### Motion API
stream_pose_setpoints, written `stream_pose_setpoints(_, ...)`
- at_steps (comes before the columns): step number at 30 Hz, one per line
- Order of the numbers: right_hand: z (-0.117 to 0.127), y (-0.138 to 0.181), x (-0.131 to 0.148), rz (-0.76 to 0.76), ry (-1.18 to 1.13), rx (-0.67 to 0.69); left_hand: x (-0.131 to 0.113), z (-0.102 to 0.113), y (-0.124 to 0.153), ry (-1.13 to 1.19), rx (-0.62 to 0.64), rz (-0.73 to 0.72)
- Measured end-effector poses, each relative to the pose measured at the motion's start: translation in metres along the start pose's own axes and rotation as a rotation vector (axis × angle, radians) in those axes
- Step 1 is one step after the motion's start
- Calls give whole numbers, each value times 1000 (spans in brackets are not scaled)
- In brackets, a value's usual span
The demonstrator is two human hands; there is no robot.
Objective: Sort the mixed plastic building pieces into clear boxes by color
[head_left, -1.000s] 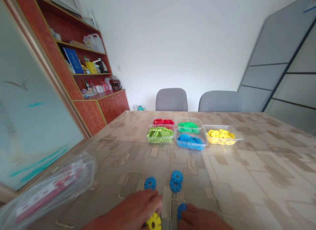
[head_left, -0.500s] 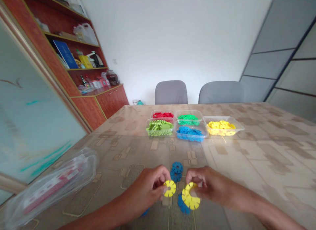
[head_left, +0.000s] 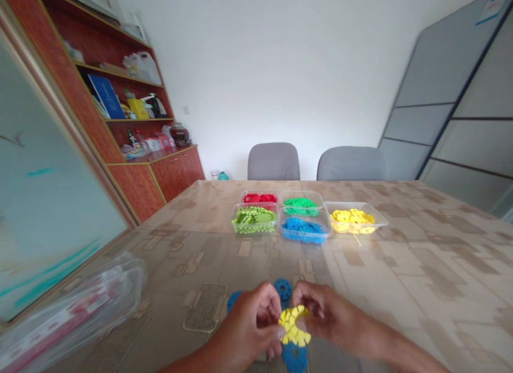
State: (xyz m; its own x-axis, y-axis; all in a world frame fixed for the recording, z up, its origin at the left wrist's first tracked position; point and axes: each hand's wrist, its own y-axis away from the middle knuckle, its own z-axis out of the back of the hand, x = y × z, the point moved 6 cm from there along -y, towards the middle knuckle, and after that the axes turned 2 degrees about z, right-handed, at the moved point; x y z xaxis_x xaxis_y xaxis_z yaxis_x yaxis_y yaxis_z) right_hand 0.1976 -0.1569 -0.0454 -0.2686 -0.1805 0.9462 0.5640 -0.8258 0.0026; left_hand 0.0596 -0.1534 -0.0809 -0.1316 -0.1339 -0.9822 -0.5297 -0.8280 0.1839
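Yellow slotted plastic discs point(head_left: 300, 338) are between my two hands, pressed together over the near part of the table. My left hand point(head_left: 249, 330) pinches a yellow disc at the left side of the cluster. My right hand point(head_left: 339, 318) grips the linked yellow discs from the right, its thumb across them. Fingers cover parts of the discs, so how far their slots interlock I cannot tell. Below the hands lies a blue slotted disc point(head_left: 295, 358). Another blue disc point(head_left: 282, 288) shows just beyond them, and a third blue piece point(head_left: 233, 299) peeks out left of my left hand.
Farther back stand clear tubs of red point(head_left: 259, 197), dark green point(head_left: 300, 205), light green point(head_left: 254, 220), blue point(head_left: 304, 230) and yellow pieces point(head_left: 352, 221). A plastic-wrapped package point(head_left: 76, 314) lies at the left. Two grey chairs point(head_left: 273, 162) face the far table edge.
My hands have come together, bringing the left disc against the yellow discs in my right hand. The view has tilted, and more of the blue piece at the left shows.
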Motion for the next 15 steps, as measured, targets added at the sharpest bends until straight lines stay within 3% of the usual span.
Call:
stream_pose_setpoints(5,0,0,9,28,-128,66,-1,-1,-3,4,20,-14)
stream_pose_setpoints(7,13,-2,11,44,-139,42,-10,3,-1,-77,7,-72)
stream_pose_setpoints(10,67,-7,6,24,36,-199,-33,14,5,-286,-49,-200)
stream_pose_setpoints(12,122,-5,1,-31,199,-459,-44,23,8,-384,-74,-239)
stream_pose_setpoints(15,198,0,-8,-87,308,-702,-52,34,10,-465,-108,-228)
